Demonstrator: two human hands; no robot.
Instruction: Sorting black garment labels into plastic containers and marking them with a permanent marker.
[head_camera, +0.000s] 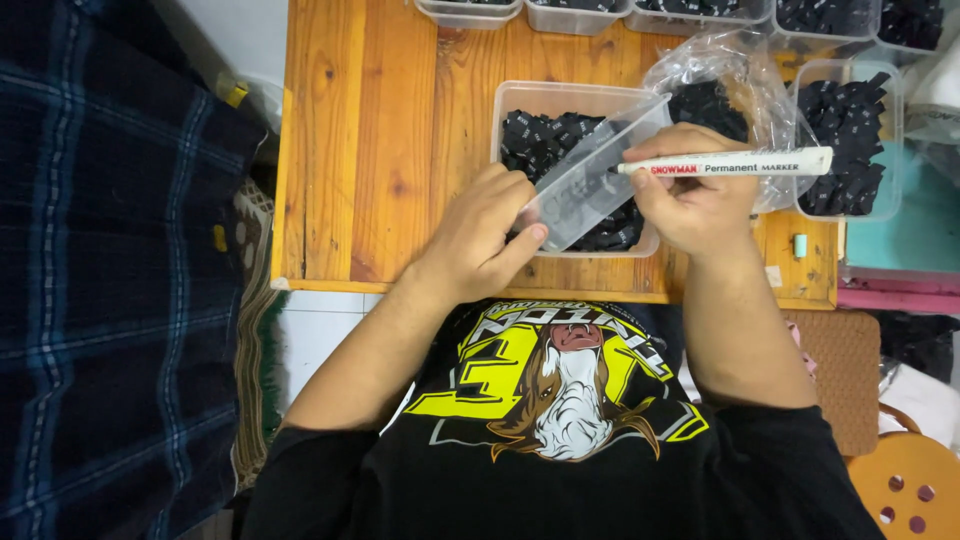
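Black printed shirt (560, 440) below, left hand (485, 235) fingers pinch the clear plastic lid (590, 185); right hand (695, 205) grips the white marker (730, 163). Tilted lid may slip, smearing ink.

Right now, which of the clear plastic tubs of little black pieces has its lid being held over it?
The clear rectangular plastic tub nearest the person: both hands hold its clear lid tilted above it. The other tubs have none.
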